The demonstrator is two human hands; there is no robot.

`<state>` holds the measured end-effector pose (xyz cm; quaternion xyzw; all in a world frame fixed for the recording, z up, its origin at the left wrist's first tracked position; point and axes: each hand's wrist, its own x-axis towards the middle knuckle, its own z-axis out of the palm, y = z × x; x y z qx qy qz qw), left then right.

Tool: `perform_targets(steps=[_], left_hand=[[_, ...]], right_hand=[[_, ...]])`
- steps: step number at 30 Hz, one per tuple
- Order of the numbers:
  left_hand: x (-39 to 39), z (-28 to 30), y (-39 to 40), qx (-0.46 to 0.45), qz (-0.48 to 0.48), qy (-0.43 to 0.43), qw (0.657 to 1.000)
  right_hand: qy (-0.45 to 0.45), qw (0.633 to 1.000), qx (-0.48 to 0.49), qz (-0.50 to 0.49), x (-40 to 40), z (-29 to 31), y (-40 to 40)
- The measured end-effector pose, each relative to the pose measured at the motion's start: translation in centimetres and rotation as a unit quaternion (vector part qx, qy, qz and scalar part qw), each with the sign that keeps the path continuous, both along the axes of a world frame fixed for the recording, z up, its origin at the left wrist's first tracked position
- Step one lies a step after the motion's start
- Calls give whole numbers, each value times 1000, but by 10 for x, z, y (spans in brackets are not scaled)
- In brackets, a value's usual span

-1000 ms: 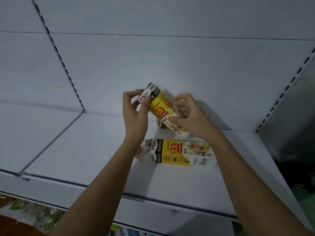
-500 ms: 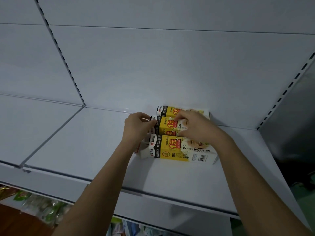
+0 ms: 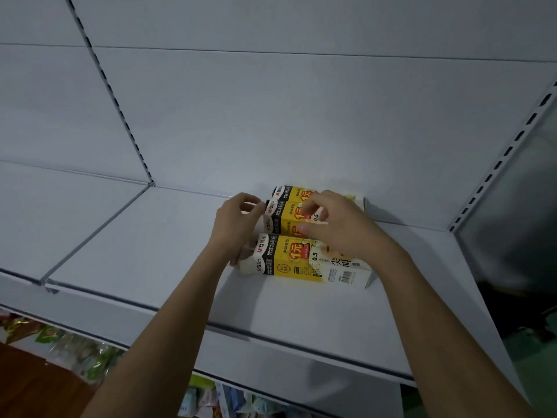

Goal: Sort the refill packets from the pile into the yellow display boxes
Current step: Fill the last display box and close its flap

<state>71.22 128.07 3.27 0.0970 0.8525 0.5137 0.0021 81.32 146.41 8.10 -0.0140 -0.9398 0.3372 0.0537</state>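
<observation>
Three yellow display boxes lie side by side on the white shelf (image 3: 301, 315). The front box (image 3: 304, 262) is nearest me, the middle box (image 3: 284, 220) lies behind it, and the back box (image 3: 294, 193) is against the rear panel. My left hand (image 3: 238, 224) grips the left end of the middle box with curled fingers. From above, my right hand (image 3: 340, 226) pinches that same box between thumb and fingers, and it hides the box's right half. No loose refill packets are in view.
Slotted uprights run up the back panel at the left (image 3: 111, 95) and at the right (image 3: 497, 161). A neighbouring shelf (image 3: 60, 212) adjoins on the left. Packaged goods (image 3: 75, 351) show on a lower shelf below the front edge.
A second ago both hands held the box tilted in the air above the shelf. It has come down between the front and back boxes, and both hands have stayed on it.
</observation>
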Motion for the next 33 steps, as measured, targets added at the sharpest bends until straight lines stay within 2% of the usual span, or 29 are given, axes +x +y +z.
perform_targets(steps=[1, 4, 7, 9, 11, 13, 15, 18, 22, 28, 33], left_hand=[[3, -3, -4, 0, 9, 5, 1000], [9, -11, -15, -15, 28, -3, 1000], [16, -14, -26, -14, 62, 21, 998], [21, -8, -34, 14, 124, 77, 989], [27, 8, -37, 81, 175, 136, 972], [32, 30, -32, 152, 183, 197, 951], [38, 50, -22, 195, 158, 244, 937], [45, 58, -11, 191, 106, 279, 935], [48, 45, -6, 188, -37, 199, 961], [38, 37, -18, 245, -127, 181, 944], [33, 44, -22, 250, -194, 153, 936]], right_hand=[[-31, 999, -20, 35, 4, 5, -7], [-109, 987, 29, 115, 7, 4, -25], [-104, 984, 92, 115, 4, -12, -36], [-83, 986, 110, 91, 4, -18, -38], [-55, 995, 54, 61, 3, -14, -39], [-5, 998, -52, 28, 0, -1, -42], [57, 989, -140, -8, -5, 15, -48], [130, 964, -224, -61, -11, 27, -63], [167, 946, -264, -86, -12, 14, -83], [165, 929, -329, 26, -2, 10, -71], [209, 919, -335, -14, -1, 15, -74]])
